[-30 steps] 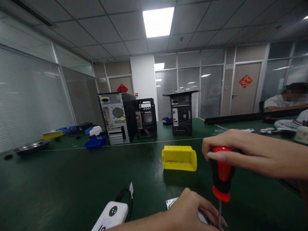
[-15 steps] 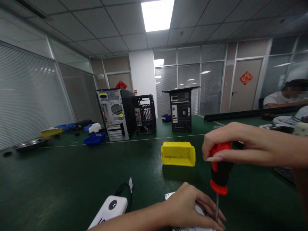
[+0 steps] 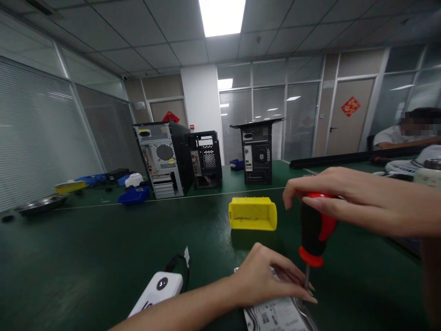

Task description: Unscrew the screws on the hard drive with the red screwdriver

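Observation:
A red and black screwdriver (image 3: 315, 230) stands nearly upright, its shaft pointing down. My right hand (image 3: 358, 200) is around the top of its handle, thumb on the near side and fingers curled over the far side. Below it, my left hand (image 3: 267, 276) pinches the lower shaft between thumb and fingers, so the tip is hidden. That hand lies over a hard drive (image 3: 275, 315) with a printed white label, partly covered by the palm and cut off by the bottom edge of the view.
A yellow bin (image 3: 253, 216) with small dark bits inside stands beyond my hands. At left lies a white power bank (image 3: 156, 294) with a black cable. Computer cases (image 3: 163, 161) stand farther back, near a blue tray (image 3: 134, 195). A person (image 3: 406, 131) sits at far right.
The screwdriver handle has turned, showing more black in front, and my right fingers have loosened and shifted on it. More of the hard drive's label shows as the view tilts down slightly.

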A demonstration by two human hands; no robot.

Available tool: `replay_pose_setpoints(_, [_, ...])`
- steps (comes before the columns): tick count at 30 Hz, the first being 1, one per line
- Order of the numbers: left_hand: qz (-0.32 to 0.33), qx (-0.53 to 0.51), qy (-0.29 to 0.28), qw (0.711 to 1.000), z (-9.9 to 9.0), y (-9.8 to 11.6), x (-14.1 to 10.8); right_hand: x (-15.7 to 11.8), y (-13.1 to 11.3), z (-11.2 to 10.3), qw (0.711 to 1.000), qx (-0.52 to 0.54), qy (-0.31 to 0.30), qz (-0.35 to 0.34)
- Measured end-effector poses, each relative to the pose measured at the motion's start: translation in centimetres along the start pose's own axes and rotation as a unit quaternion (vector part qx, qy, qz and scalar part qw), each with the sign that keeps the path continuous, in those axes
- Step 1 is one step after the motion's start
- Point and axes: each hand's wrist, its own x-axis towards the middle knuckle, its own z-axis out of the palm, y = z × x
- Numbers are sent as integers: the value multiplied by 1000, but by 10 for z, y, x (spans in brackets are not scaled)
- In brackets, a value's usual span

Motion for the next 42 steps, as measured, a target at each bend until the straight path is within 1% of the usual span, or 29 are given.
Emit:
replay_pose_setpoints(1, [7, 8, -6, 1000, 0, 1, 0, -2, -1, -2, 1000, -2, -11, 9])
replay_pose_setpoints(3, [17, 27, -25, 999, -2, 2, 0, -4, -5, -5, 998, 18, -54, 30])
replay_pose_setpoints(6, [23, 40, -57, 997, -5, 2, 1, -4, -10, -8, 994, 61, -90, 33])
replay_pose_setpoints(10, [29, 51, -63, 996, -7, 2, 2, -3, -6, -6, 997, 43, -69, 20])
replay_pose_setpoints(12, [23, 52, -66, 996, -7, 4, 3, -3, -3, -6, 998, 47, -50, -3])
replay_pose_setpoints(14, [13, 55, -69, 996, -7, 6, 3, -2, -1, -6, 996, 67, -46, -28])
replay_pose_setpoints(17, [9, 60, -66, 996, -7, 8, 3, -2, -1, -8, 991, 95, -75, -48])
replay_pose_setpoints(20, [2, 66, -66, 996, -6, 7, 2, -7, -1, -9, 989, 89, -110, -35])
replay_pose_setpoints(24, [5, 84, -72, 994, -4, 4, 2, -15, 4, -10, 987, 104, -117, -21])
replay_pose_setpoints(27, [17, 98, -76, 992, -3, 2, 1, -15, 4, -11, 984, 132, -123, -10])
replay_pose_setpoints(29, [27, 91, -65, 993, -2, 1, 1, -10, 3, -12, 984, 130, -117, -5])
replay_pose_setpoints(32, [36, 46, -49, 997, 0, 1, 0, -2, 2, -11, 990, 93, -101, -19])
replay_pose_setpoints(34, [19, 28, -27, 999, 3, 1, 0, 1, 3, -10, 994, 68, -85, -17])
replay_pose_setpoints(37, [-19, 32, 23, 999, 7, 0, 1, 1, 4, -8, 997, 46, -69, 11])
replay_pose_setpoints(38, [-23, 32, 32, 999, 8, -1, 1, 1, 3, -8, 997, 41, -66, 22])
replay_pose_setpoints(42, [10, 30, 26, 999, 8, -2, 0, -2, -1, -7, 996, 43, -68, 45])
